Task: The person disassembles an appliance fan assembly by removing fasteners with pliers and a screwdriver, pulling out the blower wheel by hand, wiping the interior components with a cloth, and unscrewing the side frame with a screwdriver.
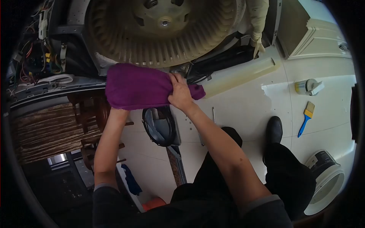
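A purple cloth (138, 87) is stretched sideways in front of the large round fan wheel (163, 41). My right hand (180, 93) closes around the cloth near its right end, with a short tail of fabric sticking out beyond the fingers. Only the wrist of my left hand (119, 113) shows below the cloth's left part; the fabric covers its fingers. The wheel has many curved blades, looks dusty and sits in a metal housing just above the cloth.
Exposed wiring (45, 57) lies left of the wheel. On the tiled floor are a black ring-shaped part (159, 127), a screwdriver (213, 115), a blue-handled brush (306, 118), a white bottle (308, 87) and a white bucket (325, 188). A wrapped pipe (259, 21) hangs right.
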Available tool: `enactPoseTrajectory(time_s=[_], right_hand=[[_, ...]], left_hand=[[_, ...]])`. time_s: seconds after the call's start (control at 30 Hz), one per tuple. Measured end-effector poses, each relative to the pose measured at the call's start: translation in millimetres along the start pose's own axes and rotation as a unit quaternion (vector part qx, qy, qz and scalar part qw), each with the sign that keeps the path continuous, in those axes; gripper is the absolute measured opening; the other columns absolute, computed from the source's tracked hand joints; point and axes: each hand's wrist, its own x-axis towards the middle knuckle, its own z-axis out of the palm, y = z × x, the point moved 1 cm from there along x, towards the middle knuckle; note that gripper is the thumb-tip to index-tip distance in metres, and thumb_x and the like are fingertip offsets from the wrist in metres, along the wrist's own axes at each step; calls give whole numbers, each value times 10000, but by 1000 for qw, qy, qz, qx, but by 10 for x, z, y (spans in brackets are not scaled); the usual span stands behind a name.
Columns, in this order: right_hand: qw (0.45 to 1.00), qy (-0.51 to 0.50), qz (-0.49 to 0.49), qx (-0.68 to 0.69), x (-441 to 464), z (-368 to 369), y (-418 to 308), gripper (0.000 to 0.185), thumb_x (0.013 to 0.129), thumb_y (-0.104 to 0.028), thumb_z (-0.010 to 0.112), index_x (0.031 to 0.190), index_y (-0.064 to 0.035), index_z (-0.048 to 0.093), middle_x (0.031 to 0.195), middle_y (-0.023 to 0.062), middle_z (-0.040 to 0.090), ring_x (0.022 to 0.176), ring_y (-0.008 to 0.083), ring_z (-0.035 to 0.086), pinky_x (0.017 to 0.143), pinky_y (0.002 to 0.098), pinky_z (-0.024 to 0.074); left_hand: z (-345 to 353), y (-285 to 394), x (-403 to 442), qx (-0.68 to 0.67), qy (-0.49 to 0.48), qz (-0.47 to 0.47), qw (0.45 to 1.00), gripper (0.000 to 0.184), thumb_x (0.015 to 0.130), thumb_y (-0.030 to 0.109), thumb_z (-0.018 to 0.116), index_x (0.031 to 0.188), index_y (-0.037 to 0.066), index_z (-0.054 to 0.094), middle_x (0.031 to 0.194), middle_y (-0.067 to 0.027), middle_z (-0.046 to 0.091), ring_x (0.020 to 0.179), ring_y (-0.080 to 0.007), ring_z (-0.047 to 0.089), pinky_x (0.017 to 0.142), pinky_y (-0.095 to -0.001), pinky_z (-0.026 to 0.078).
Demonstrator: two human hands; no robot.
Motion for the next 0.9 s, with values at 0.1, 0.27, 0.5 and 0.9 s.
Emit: enactPoseTrajectory(time_s=[0.1,0.27,0.5,0.9], right_hand=[[998,27,-21,50,-31,2,102,644,609,19,553,1249,-4,483,1225,214,489,1146,411,452,1012,408,370],[937,46,128,322,213,-43,194,519,707,-20,532,1224,10,488,1221,173,532,1171,323,489,990,386,390],[701,98,338,620,545,-192,-4,455,868,-283,625,1211,-50,437,1137,96,562,1054,220,555,939,402,414],[726,102,325,597,513,-319,-132,441,855,-207,657,1175,36,472,1068,155,579,892,252,634,781,348,561]], left_hand=[[23,101,61,10,-15,20,1000,448,850,229,640,1261,89,531,1216,-111,564,1147,-281,531,1002,-421,400],[-176,194,227,-4,43,16,999,385,845,189,644,1206,78,572,1163,-105,594,1083,-276,571,951,-413,441],[-279,308,392,-115,30,-20,993,351,809,144,653,1151,83,605,1109,-99,625,1041,-278,595,926,-425,454],[-181,204,246,-124,24,-28,992,409,776,159,672,1174,94,598,1139,-85,623,1079,-263,583,965,-417,430]])
